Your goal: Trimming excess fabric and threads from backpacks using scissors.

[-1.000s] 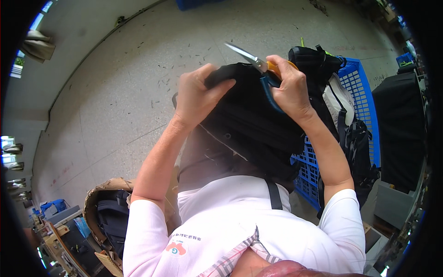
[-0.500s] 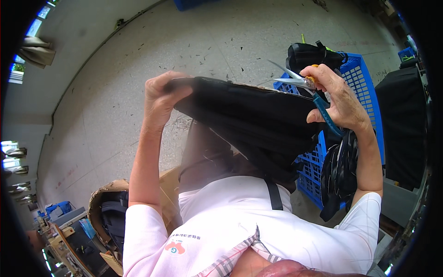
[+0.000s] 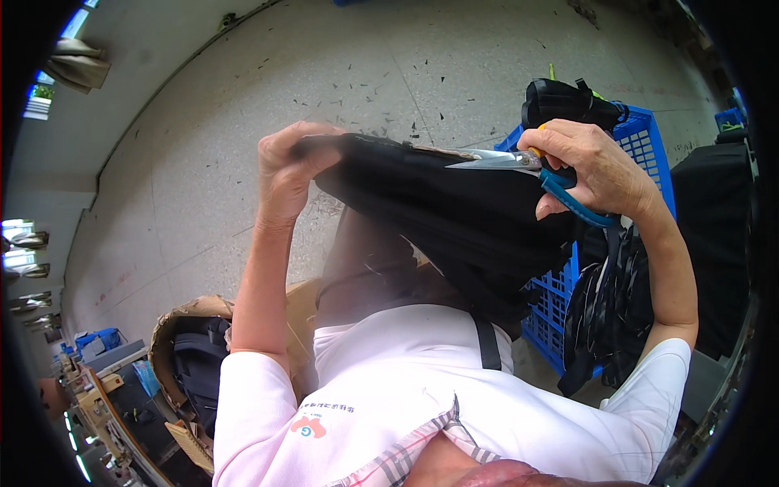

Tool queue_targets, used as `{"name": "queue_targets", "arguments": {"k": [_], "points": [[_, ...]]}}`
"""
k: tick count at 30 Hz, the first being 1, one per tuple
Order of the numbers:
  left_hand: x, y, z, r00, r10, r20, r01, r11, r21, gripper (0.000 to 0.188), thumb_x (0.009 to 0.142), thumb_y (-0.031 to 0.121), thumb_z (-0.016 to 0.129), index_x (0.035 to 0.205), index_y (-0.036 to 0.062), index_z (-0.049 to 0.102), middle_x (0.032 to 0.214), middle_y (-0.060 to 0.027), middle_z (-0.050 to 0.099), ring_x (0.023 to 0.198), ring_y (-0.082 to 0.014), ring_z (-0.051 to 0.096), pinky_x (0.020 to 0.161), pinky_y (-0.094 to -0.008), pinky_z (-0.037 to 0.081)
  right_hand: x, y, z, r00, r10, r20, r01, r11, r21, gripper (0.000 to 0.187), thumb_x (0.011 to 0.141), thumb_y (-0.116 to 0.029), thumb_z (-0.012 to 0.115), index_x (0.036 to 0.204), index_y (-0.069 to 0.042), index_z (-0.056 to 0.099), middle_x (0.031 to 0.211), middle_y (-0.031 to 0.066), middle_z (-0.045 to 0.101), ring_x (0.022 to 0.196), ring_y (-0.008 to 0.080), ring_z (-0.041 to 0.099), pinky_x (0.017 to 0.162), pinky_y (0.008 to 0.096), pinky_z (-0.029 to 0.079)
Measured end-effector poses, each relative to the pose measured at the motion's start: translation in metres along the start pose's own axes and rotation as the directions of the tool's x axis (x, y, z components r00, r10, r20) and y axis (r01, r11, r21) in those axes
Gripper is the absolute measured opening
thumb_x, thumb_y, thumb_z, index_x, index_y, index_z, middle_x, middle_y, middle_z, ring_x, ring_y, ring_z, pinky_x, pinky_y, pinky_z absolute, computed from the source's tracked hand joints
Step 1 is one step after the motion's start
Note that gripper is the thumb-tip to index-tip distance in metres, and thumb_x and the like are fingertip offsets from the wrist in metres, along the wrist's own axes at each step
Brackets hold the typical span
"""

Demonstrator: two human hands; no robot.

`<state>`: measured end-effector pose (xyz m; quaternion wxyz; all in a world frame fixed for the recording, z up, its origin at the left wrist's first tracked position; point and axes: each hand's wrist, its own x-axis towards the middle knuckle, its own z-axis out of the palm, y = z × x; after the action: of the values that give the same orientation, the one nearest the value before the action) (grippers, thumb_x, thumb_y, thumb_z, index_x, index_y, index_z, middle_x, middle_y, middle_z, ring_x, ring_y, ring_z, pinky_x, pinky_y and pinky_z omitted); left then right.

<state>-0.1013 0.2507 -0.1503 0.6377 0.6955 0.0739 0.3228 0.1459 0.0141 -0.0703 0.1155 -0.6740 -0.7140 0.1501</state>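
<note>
A large piece of black fabric [image 3: 454,203] hangs across my lap, its upper edge pulled taut. My left hand [image 3: 290,166] pinches its upper left corner between thumb and fingers. In my right hand [image 3: 596,170] is a pair of scissors [image 3: 495,162] with blue and orange handles. The blades point left and lie along the fabric's top edge near a pale, frayed strip. They look nearly closed; whether fabric is between them I cannot tell. The right thumb is held out below the handle.
To the right stands a blue plastic basket [image 3: 649,150] with a black bag [image 3: 568,104] on it and black straps [image 3: 608,308] draped over its near side. A cardboard box [image 3: 166,341] with a dark backpack [image 3: 199,365] is at lower left. Dark scraps litter the floor [image 3: 243,146].
The scissor blades, spread apart before and above the edge, have come together and dropped onto the fabric's edge. My left hand keeps its grip on the corner. The whole view has shifted slightly.
</note>
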Motion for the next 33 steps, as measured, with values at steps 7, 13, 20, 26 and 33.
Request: {"name": "queue_targets", "arguments": {"k": [7, 13, 20, 26, 33], "points": [[0.0, -0.001, 0.006, 0.998, -0.024, -0.057, 0.025, 1.0, 0.013, 0.021, 0.063, -0.007, 0.061, 0.082, -0.0004, 0.065, 0.08, -0.0067, 0.065, 0.073, -0.0113, 0.058, 0.069, -0.0218, 0.046, -0.003, -0.01, 0.007, 0.998, -0.004, -0.056, 0.003, 1.0, -0.008, 0.058, 0.064, -0.05, 0.068, 0.094, -0.002, 0.056, 0.062, 0.0074, 0.054, 0.058, 0.0197, 0.056, 0.055, 0.0284, 0.046], [0.001, -0.002, 0.009, 0.996, -0.063, -0.067, 0.06, 0.997, -0.037, 0.02, 0.063, -0.007, 0.062, 0.082, -0.0003, 0.065, 0.079, -0.0064, 0.065, 0.072, -0.0109, 0.058, 0.069, -0.0218, 0.046, -0.007, -0.009, 0.011, 0.994, -0.05, -0.093, 0.038, 0.991, -0.124, 0.051, 0.066, -0.046, 0.068, 0.089, -0.003, 0.055, 0.061, 0.0071, 0.052, 0.055, 0.0199, 0.054, 0.052, 0.0286, 0.045], [0.001, 0.0, 0.01, 0.999, -0.03, -0.033, 0.029, 0.999, -0.02, 0.019, 0.064, -0.006, 0.062, 0.081, -0.0001, 0.065, 0.078, -0.0066, 0.065, 0.073, -0.0114, 0.058, 0.069, -0.0221, 0.045, 0.0, -0.023, 0.005, 0.991, -0.003, -0.133, -0.012, 0.994, -0.109, 0.059, 0.061, -0.052, 0.069, 0.093, -0.005, 0.056, 0.068, 0.0091, 0.055, 0.063, 0.0218, 0.056, 0.058, 0.0316, 0.046], [-0.001, 0.003, 0.011, 0.998, -0.056, -0.043, 0.054, 0.998, -0.043, 0.017, 0.064, -0.005, 0.062, 0.08, -0.0001, 0.065, 0.077, -0.0065, 0.065, 0.072, -0.0115, 0.058, 0.068, -0.0222, 0.046, 0.012, -0.028, 0.009, 0.995, -0.025, -0.097, 0.014, 0.993, -0.118, 0.062, 0.061, -0.056, 0.068, 0.093, -0.004, 0.057, 0.068, 0.01, 0.055, 0.064, 0.0224, 0.056, 0.059, 0.0322, 0.046], [-0.005, -0.002, 0.007, 0.995, -0.079, -0.059, 0.075, 0.994, -0.076, 0.015, 0.066, -0.003, 0.063, 0.08, -0.0004, 0.065, 0.076, -0.0059, 0.065, 0.071, -0.0114, 0.058, 0.068, -0.0219, 0.045, 0.012, -0.025, 0.018, 0.992, -0.066, -0.111, 0.051, 0.989, -0.138, 0.053, 0.065, -0.051, 0.067, 0.085, -0.003, 0.055, 0.059, 0.0065, 0.053, 0.054, 0.0204, 0.055, 0.054, 0.0293, 0.045]]}}
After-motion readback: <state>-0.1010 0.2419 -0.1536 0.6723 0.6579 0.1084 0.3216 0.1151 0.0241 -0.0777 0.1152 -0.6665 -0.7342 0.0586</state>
